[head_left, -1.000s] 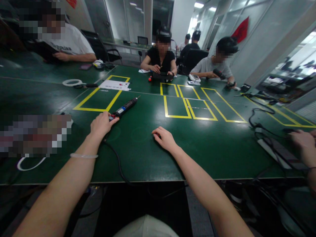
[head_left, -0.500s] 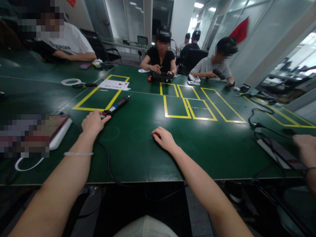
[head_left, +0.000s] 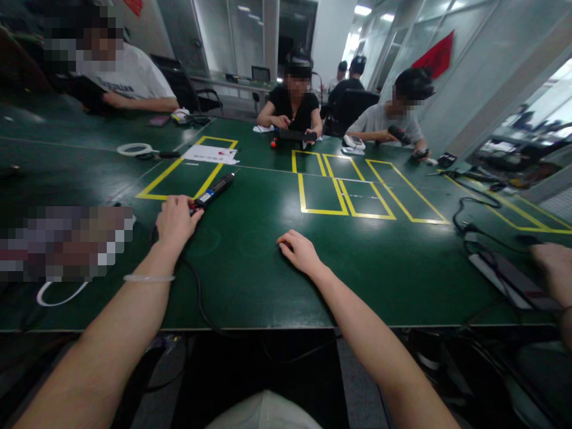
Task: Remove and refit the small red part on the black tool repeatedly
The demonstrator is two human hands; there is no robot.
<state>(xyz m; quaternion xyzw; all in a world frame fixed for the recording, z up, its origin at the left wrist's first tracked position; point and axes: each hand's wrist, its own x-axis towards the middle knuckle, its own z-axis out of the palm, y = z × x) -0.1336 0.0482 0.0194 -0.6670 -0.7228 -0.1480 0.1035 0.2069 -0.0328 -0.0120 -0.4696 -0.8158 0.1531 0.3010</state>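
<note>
My left hand [head_left: 176,221] is closed around the rear end of a dark electric screwdriver [head_left: 215,190] with a blue band. The screwdriver lies low over the green table, its front end pointing away and to the right, beside the yellow tape. A black cord [head_left: 199,292] runs from near that hand to the table's front edge. My right hand [head_left: 300,252] rests on the bare table to the right, fingers curled in, with nothing visible in them.
Yellow tape rectangles [head_left: 324,211] mark the table [head_left: 268,298]. A printed paper [head_left: 209,154] and a white ring-shaped item [head_left: 134,149] lie at the back left. On the right are a power strip [head_left: 496,280], cables and another person's hand [head_left: 554,265]. Several people sit around.
The view has shifted slightly, so the scene sits a little further right. My left hand keeps its hold on the screwdriver, and my right hand stays resting on the table.
</note>
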